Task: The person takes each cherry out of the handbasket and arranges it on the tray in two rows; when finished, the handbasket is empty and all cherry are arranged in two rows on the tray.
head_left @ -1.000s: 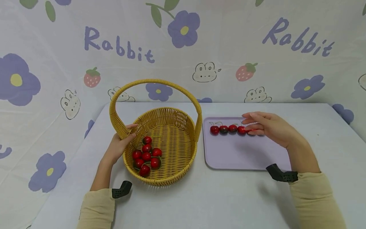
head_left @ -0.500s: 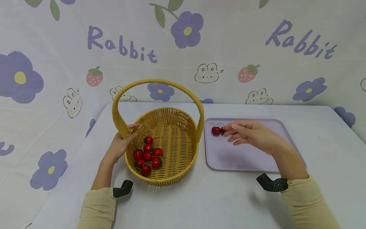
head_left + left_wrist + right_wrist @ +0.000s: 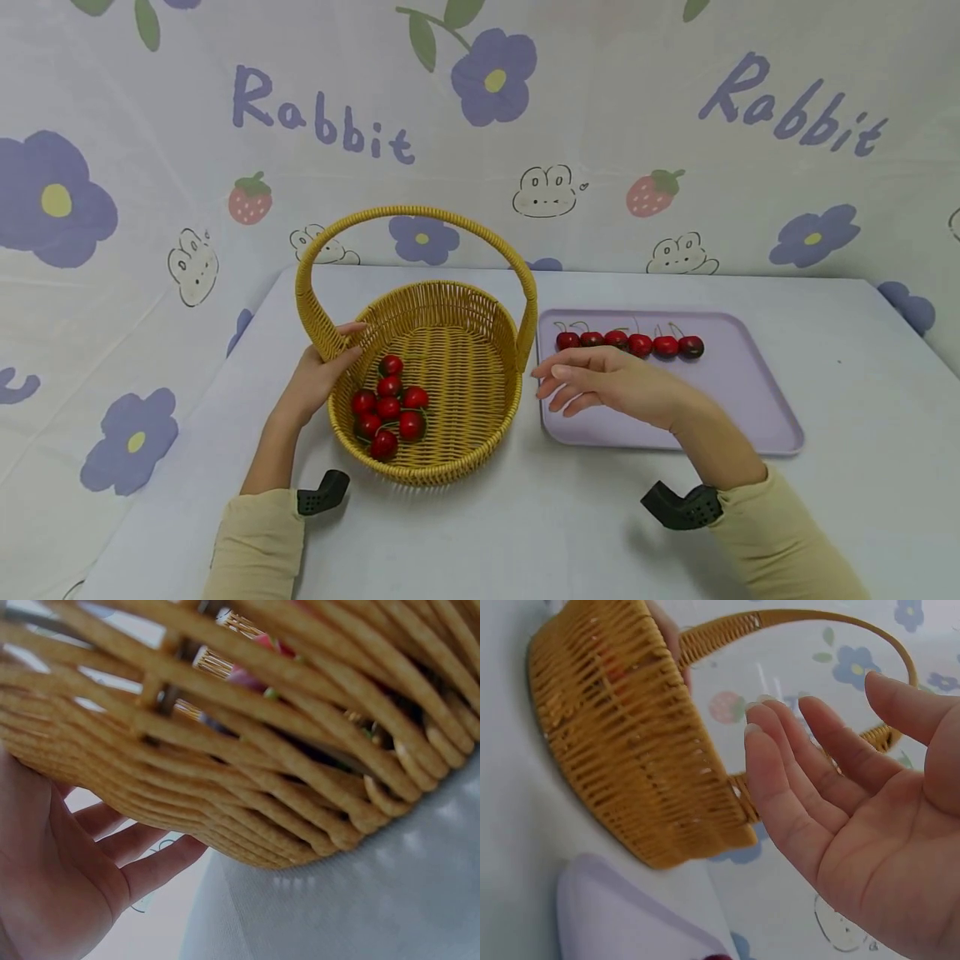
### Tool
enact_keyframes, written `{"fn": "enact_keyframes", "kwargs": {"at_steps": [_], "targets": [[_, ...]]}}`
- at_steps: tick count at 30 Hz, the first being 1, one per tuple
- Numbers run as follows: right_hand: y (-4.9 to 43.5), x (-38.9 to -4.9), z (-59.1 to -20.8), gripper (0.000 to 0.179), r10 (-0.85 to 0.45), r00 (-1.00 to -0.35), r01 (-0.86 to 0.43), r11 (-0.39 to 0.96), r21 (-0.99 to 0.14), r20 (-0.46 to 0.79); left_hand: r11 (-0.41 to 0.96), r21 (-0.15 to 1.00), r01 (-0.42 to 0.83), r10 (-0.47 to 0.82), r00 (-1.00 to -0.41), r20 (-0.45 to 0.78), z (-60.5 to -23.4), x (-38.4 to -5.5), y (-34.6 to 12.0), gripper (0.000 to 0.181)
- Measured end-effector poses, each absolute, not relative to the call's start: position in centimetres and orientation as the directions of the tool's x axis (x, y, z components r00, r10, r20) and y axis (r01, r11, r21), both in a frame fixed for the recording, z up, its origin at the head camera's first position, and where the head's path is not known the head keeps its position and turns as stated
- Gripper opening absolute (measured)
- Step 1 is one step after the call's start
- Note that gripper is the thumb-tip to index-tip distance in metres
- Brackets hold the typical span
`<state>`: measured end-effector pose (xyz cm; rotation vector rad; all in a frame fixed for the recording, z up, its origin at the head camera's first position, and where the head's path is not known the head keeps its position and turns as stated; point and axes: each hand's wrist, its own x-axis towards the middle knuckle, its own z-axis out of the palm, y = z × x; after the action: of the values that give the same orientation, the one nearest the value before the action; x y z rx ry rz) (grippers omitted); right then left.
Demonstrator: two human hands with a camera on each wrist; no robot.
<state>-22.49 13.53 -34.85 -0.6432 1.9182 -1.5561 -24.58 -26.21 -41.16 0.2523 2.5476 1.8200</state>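
Note:
A yellow wicker basket [image 3: 465, 392] with a tall arched handle stands on the left half of the table. Several red cherries [image 3: 388, 408] with green stems lie in its left part. My left hand [image 3: 311, 383] grips the basket's left rim by the handle's foot, and its fingers also show against the weave [image 3: 172, 855] in the left wrist view. My right hand [image 3: 611, 383] hovers over the left part of a lilac tray [image 3: 720, 408], fingers loosely bent, nothing in them. In the right wrist view its palm [image 3: 877, 832] faces the camera. Behind it, more cherries [image 3: 665, 347] form a row along the tray's far side.
A white cloth covers the table [image 3: 495, 533]. A patterned backdrop [image 3: 592, 108] with flowers and rabbits hangs behind its far edge. The basket's right handle foot rises close to the tray's left edge.
My right hand has moved left and nearer the front, from over the cherry row toward the basket, uncovering the whole row. My left hand keeps its hold on the basket.

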Motion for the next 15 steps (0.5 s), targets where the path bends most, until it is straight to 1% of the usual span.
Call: {"fn": "enact_keyframes", "kwargs": {"at_steps": [7, 10, 15], "targets": [[11.6, -22.2, -34.8, 0.035, -0.747, -0.653, -0.034, 0.194, -0.98, -0.125, 0.32, 0.94, 0.118, 0.125, -0.989, 0.082, -41.2, -24.6, -26.2, 0.041], [10.6, -22.2, -34.3, 0.034, -0.76, -0.638, -0.049, 0.199, -0.979, -0.123, 0.322, 0.939, 0.119, 0.126, -0.989, 0.082, -41.1, -24.6, -26.2, 0.041], [8.8, -22.4, -33.6, 0.036, -0.768, -0.624, -0.063, 0.234, -0.97, -0.144, 0.322, 0.939, 0.121, 0.127, -0.988, 0.084, -41.2, -24.5, -26.3, 0.041]]}}
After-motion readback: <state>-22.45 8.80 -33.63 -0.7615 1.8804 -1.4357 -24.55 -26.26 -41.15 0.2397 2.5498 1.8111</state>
